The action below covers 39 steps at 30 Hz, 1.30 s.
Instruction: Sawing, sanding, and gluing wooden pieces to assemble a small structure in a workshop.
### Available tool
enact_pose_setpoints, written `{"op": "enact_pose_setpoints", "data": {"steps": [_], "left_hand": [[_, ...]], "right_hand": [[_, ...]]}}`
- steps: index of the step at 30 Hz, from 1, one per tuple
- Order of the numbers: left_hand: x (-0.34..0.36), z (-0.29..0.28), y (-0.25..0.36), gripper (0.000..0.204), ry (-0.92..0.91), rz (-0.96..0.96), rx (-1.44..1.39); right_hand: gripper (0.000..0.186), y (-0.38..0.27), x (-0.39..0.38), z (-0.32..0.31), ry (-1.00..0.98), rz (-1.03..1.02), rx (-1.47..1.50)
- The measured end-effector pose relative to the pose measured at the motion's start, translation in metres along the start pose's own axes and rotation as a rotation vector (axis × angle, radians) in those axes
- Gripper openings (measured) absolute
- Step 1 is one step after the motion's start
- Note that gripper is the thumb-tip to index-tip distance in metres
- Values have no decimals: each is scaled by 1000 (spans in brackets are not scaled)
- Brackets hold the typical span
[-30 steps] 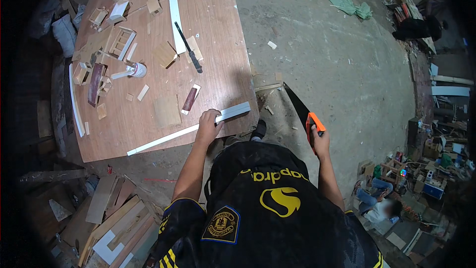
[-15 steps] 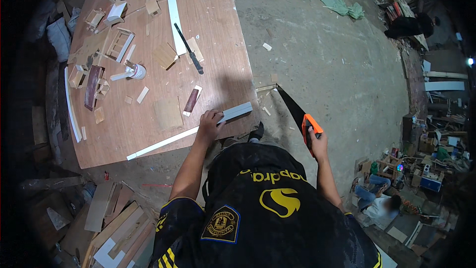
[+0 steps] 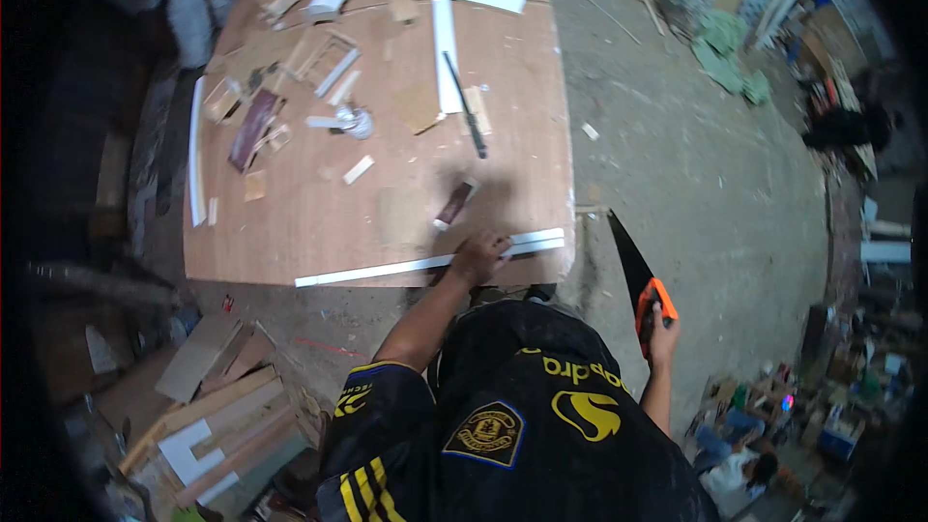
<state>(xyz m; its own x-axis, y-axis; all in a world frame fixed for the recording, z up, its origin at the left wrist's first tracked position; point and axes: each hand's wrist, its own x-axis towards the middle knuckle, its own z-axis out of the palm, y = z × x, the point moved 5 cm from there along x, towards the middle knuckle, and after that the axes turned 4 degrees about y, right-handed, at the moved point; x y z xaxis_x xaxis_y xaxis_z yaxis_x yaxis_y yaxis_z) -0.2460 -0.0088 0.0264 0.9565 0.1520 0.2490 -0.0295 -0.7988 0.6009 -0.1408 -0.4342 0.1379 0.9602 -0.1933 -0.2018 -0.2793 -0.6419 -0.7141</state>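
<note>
My left hand (image 3: 481, 257) is closed over a long white strip (image 3: 377, 272) lying along the table's near edge. A shorter white strip (image 3: 537, 246) lies alongside its right end, partly under my fingers. Off the table's right side, my right hand (image 3: 663, 331) grips a handsaw by its orange and black handle (image 3: 659, 302). The saw's dark blade (image 3: 631, 256) slants up and left, clear of both strips. Its tip is beside a thin wooden stick (image 3: 592, 210) near the table's right edge; whether they touch I cannot tell.
On the wooden table (image 3: 522, 184) are a dark rod-like tool (image 3: 466, 106), a dark red block (image 3: 454, 205), a jar (image 3: 356, 122) and several small wooden frames. Boards (image 3: 232, 425) are stacked at lower left. A seated person (image 3: 730, 464) is at lower right.
The view has swung, so the table and both hands appear farther right. My left hand stays on the strips, and my right hand still holds the saw in much the same pose.
</note>
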Motion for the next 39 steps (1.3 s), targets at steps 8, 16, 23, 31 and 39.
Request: {"op": "enact_pose_setpoints", "data": {"steps": [8, 16, 23, 31, 39], "left_hand": [[-20, -7, 23, 33, 58, 81, 20], [-18, -38, 48, 33, 1, 41, -38], [-16, -73, 80, 36, 14, -55, -277], [-19, -122, 113, 33, 116, -288, -309], [-51, -148, 165, 28, 247, -601, -263]], "right_hand": [[44, -10, 14, 7, -57, -1, 59], [46, -52, 37, 1, -63, -120, -10], [46, -112, 63, -65, -140, -250, -168], [25, -180, 70, -200, -349, -466, 36], [33, -208, 74, -243, -561, -677, -57]]}}
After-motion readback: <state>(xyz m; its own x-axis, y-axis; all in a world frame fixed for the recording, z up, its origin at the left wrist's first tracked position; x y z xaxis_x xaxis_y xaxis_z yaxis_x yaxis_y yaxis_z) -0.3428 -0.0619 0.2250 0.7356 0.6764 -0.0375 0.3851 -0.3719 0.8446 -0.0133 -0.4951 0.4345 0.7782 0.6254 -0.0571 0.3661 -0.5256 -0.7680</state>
